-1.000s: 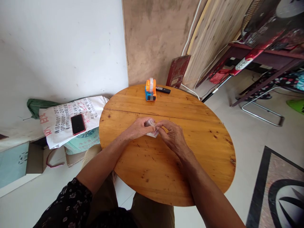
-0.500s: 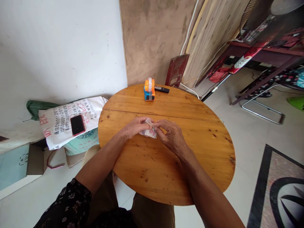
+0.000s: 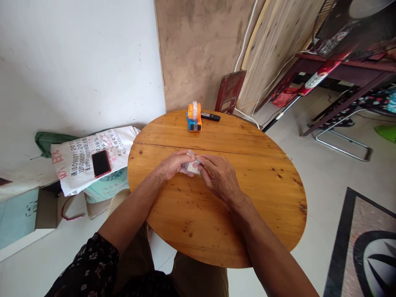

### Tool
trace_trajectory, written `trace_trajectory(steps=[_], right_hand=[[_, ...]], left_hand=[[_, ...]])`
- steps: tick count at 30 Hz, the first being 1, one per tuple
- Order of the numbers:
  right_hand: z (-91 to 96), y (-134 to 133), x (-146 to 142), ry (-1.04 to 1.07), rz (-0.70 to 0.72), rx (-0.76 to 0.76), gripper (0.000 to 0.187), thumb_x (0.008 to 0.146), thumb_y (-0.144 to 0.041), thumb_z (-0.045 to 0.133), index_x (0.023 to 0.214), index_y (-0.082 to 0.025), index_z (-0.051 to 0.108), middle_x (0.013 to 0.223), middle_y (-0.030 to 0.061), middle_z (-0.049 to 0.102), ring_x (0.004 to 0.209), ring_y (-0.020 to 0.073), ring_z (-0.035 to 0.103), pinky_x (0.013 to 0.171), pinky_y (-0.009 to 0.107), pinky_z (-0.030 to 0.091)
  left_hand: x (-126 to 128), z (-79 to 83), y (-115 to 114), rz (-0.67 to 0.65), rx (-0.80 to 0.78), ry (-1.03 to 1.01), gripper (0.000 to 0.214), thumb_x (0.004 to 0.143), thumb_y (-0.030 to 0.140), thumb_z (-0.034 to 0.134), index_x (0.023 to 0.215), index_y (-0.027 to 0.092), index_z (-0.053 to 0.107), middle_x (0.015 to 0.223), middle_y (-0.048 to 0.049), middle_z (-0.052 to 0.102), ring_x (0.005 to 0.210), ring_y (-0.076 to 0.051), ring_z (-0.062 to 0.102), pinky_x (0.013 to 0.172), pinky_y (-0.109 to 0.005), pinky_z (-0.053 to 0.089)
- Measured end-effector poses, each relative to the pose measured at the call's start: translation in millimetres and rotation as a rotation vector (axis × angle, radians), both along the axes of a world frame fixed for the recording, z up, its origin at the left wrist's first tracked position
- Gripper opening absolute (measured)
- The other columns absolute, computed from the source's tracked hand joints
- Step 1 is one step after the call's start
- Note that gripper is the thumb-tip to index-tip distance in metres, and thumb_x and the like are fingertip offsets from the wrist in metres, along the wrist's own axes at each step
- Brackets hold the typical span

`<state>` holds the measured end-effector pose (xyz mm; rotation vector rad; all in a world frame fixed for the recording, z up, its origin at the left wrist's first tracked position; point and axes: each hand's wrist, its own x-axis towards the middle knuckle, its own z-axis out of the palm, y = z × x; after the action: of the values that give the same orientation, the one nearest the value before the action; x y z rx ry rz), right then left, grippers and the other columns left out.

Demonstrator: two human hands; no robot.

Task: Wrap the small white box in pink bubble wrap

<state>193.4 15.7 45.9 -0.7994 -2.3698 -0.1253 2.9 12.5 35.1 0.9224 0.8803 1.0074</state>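
Over the middle of the round wooden table (image 3: 198, 218), a small white packet (image 3: 193, 166) with a reddish print and a clear, crinkled plastic wrap sits between my hands. My left hand (image 3: 177, 163) is closed round its left side, the thumb lying on top. From the right, my right hand (image 3: 219, 175) pinches the wrap with thumb and bent fingers; the fingertips are partly hidden. What is inside the wrapping cannot be made out.
An orange and blue tape dispenser (image 3: 194, 117) stands at the table's far edge beside a black remote control (image 3: 210, 116). To the left, a phone (image 3: 101, 163) lies on a white printed sack (image 3: 77, 159). A dark red chair (image 3: 230, 91) stands behind the table.
My right hand has shifted its fingers on the plastic wrap, and the packet has turned slightly and been drawn a little up. More of its printed face shows now.
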Motion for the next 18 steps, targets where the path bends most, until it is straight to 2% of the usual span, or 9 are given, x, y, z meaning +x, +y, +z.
trace_trajectory(steps=[5, 13, 18], right_hand=[[0.0, -0.4, 0.2, 0.027, 0.01, -0.015, 0.029, 0.096, -0.02, 0.05, 0.119, -0.022, 0.067, 0.113, 0.0124, 0.073, 0.101, 0.0258, 0.068, 0.084, 0.038, 0.052], [4.8, -1.2, 4.4, 0.044, 0.071, 0.085, 0.031, 0.09, -0.011, 0.052, 0.115, -0.022, 0.068, 0.111, 0.0092, 0.075, 0.097, 0.0228, 0.07, 0.08, 0.034, 0.051], [7.8, -0.9, 6.5, -0.028, 0.068, 0.046, 0.028, 0.092, -0.016, 0.053, 0.115, -0.024, 0.067, 0.114, 0.009, 0.074, 0.099, 0.0239, 0.07, 0.08, 0.036, 0.051]], left_hand=[[0.3, -0.6, 0.5, -0.003, -0.006, -0.005, 0.031, 0.07, 0.031, 0.072, 0.095, 0.014, 0.063, 0.084, -0.0067, 0.066, 0.074, -0.017, 0.064, 0.059, -0.031, 0.06], [-2.0, 1.0, -0.1, -0.041, 0.01, -0.033, 0.036, 0.068, 0.029, 0.068, 0.1, 0.013, 0.064, 0.084, -0.0069, 0.066, 0.076, -0.019, 0.064, 0.061, -0.034, 0.06], [-2.9, 0.2, 0.0, -0.045, 0.004, -0.029, 0.036, 0.066, 0.029, 0.069, 0.098, 0.013, 0.064, 0.081, -0.0057, 0.064, 0.075, -0.019, 0.063, 0.06, -0.033, 0.06]])
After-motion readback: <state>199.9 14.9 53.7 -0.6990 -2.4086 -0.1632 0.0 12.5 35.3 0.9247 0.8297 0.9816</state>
